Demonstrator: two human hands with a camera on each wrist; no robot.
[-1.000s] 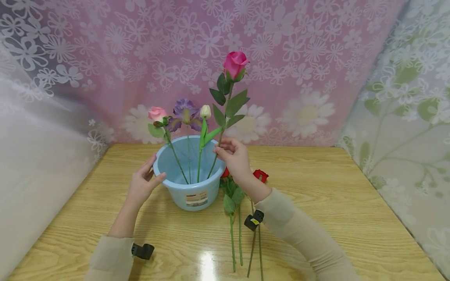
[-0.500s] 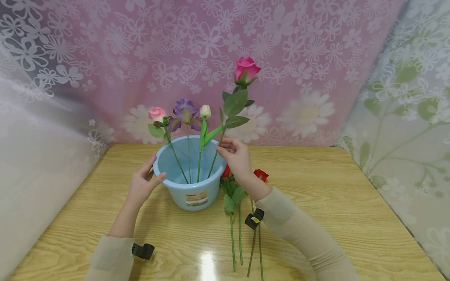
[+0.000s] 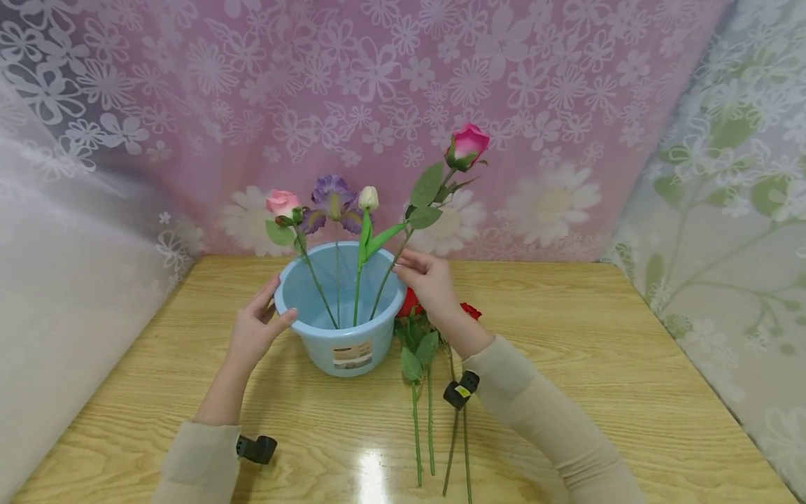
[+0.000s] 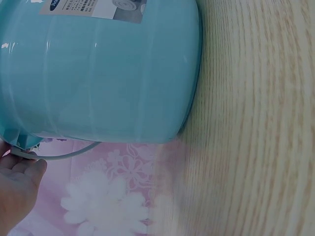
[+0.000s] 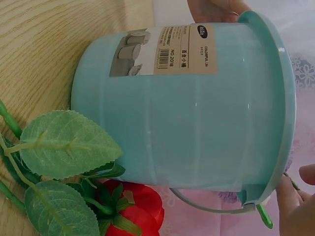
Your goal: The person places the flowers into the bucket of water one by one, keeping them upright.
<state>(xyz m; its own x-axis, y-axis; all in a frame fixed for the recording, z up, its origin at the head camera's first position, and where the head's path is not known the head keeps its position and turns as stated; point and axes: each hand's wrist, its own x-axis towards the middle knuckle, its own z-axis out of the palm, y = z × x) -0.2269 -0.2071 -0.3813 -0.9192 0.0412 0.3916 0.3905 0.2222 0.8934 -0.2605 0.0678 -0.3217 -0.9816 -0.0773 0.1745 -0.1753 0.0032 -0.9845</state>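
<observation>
A light blue bucket [image 3: 346, 353] stands on the table, holding a light pink rose [image 3: 283, 204], a purple iris [image 3: 332, 199] and a white tulip [image 3: 368, 199]. My left hand [image 3: 257, 325] grips the bucket's left rim between thumb and fingers. At the right rim, my right hand [image 3: 431, 283] pinches the stem of a hot pink rose [image 3: 467, 145], which tilts right with its lower stem inside the bucket. In the right wrist view, the thumb and fingers of the right hand [image 5: 298, 206] are beside the rim; the rose's bloom is out of that view.
Several cut flowers lie right of the bucket, among them a red rose [image 5: 138, 209] with green leaves [image 3: 418, 346] and another red bloom [image 3: 471, 311] partly behind the right forearm. A thin handle [image 4: 69, 155] hangs from the bucket. A pink floral curtain [image 3: 535, 91] hangs behind the table [image 3: 554, 336].
The hot pink rose has swung right and downward, turning as it leans. My right hand has shifted slightly right. The left hand and bucket have stayed put.
</observation>
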